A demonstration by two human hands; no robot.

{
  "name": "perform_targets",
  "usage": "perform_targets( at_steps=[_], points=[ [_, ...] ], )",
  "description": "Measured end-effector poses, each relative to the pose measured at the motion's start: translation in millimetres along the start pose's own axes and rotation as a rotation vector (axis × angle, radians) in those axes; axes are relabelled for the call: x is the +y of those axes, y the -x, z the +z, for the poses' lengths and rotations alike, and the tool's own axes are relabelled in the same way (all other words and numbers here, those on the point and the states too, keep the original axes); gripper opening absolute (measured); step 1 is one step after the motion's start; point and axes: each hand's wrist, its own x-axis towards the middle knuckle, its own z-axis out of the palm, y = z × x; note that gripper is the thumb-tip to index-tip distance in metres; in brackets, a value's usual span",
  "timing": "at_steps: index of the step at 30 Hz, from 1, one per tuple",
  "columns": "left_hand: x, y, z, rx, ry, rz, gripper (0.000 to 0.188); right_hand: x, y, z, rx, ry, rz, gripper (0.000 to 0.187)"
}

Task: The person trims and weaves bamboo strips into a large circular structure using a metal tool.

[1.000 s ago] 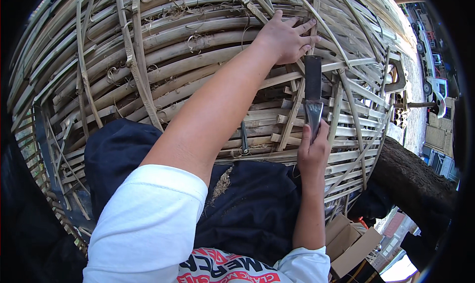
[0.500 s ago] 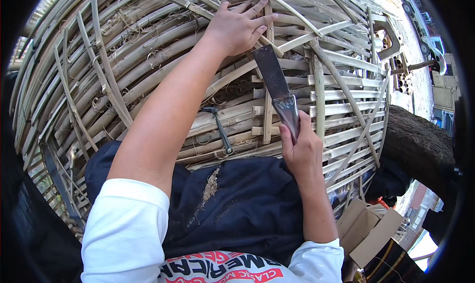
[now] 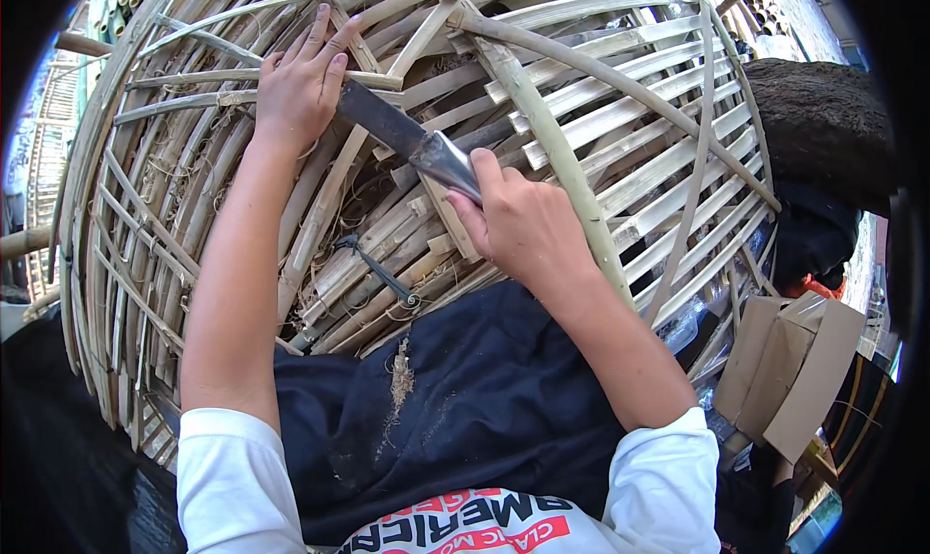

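My right hand (image 3: pixel 528 220) grips a broad knife (image 3: pixel 386 121) by its shiny metal handle. The knife's dark, flat blade slants up and to the left over the bamboo work, and its end comes close beside the fingers of my left hand (image 3: pixel 298 94). That hand rests with fingers stretched out and apart on bamboo strips (image 3: pixel 334 73) near the top of the view; it does not grasp them. Whether the blade touches a strip, I cannot tell. Below the blade, a small dark tool (image 3: pixel 380 271) with a crosspiece at one end lies on stacked bamboo pieces.
A large bulging frame of woven split bamboo (image 3: pixel 581 157) fills the view ahead. Dark cloth (image 3: pixel 504 380) with a patch of pale shavings (image 3: pixel 400 380) covers my lap. An open cardboard box (image 3: pixel 760 365) stands at the right, below a thick tree trunk (image 3: pixel 819 128).
The view has turned rightward, so the bamboo frame appears shifted left. The knife has gone from steep to more slanted, pointing left. My left hand stays beside the blade's end.
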Motion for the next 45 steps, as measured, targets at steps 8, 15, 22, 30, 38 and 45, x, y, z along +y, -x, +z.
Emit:
perform_targets(
  at_steps=[8,15,22,30,38,45],
  points=[
    [-5,-2,2,-0.011,0.077,-0.001,0.047,8,-5,5,0.034,-0.01,-0.033,0.039],
    [-4,1,-2,-0.006,0.055,-0.002,0.047,12,-13,8,0.019,-0.037,-0.061,0.039],
    [-6,-2,2,0.008,0.029,0.013,0.047,11,-20,11,0.037,0.04,-0.036,0.04],
    [-7,4,4,0.021,0.035,0.007,0.046,14,-15,7,0.001,0.009,-0.062,0.041],
    [-10,3,3,0.052,0.044,0.016,0.045,11,-16,7,0.024,0.002,-0.055,0.041],
    [-8,0,7,0.037,0.052,0.008,0.046,1,-7,5,0.052,-0.059,-0.155,0.044]
  ],
)
